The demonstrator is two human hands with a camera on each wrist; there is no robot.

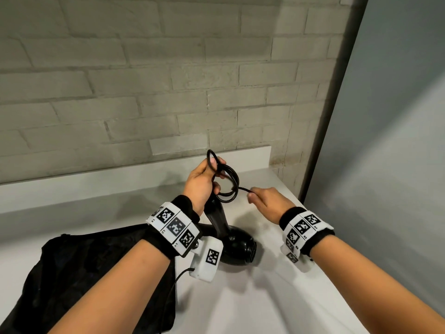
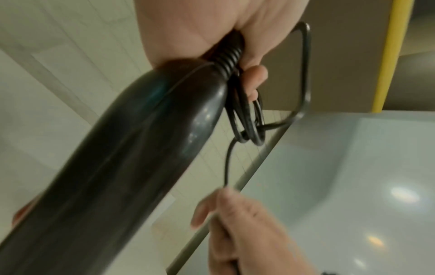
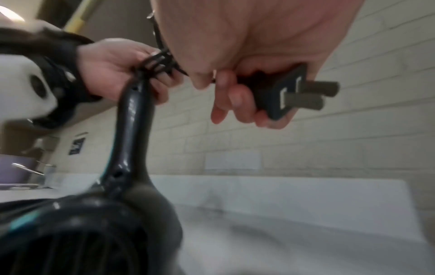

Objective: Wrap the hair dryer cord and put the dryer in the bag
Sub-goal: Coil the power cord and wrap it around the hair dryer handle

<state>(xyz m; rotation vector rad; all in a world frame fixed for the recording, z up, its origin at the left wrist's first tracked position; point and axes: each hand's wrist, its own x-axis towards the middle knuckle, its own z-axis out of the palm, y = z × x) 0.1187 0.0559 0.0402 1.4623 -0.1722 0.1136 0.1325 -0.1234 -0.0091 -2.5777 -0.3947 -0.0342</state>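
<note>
Left hand (image 1: 201, 182) is clamped on the coiled cord (image 1: 227, 183) and the top of the dryer handle together; the ribbed strain relief sits in its palm in the left wrist view. Right hand (image 1: 268, 201) is closed round the plug (image 3: 281, 91), prongs sticking out past the fingers, with the last short run of cord stretched from it to the coil. The hands are near each other, not touching.

Hair dryer (image 1: 237, 247): handle up in the left hand, body hanging below and between the two wrists, at or just above the counter (image 1: 277, 297). Contact can't be confirmed. The bag (image 1: 96, 273) lies flat under the left forearm, and its opening isn't visible.

Risks, as judgement:
- The tail looks crossed through the loops but not snug. If the right hand drops the plug before it cinches, the coil likely springs open.
- The left hand holds loops and handle with one grip. Any regrip to free a finger could shed a loop or let the dryer swing.
- Pulling the tail hard could drag loops off the left fingers (image 2: 255, 78).
- The bag needs opening, and both hands are busy.
- Bare prongs could snag the bag fabric going in.
</note>
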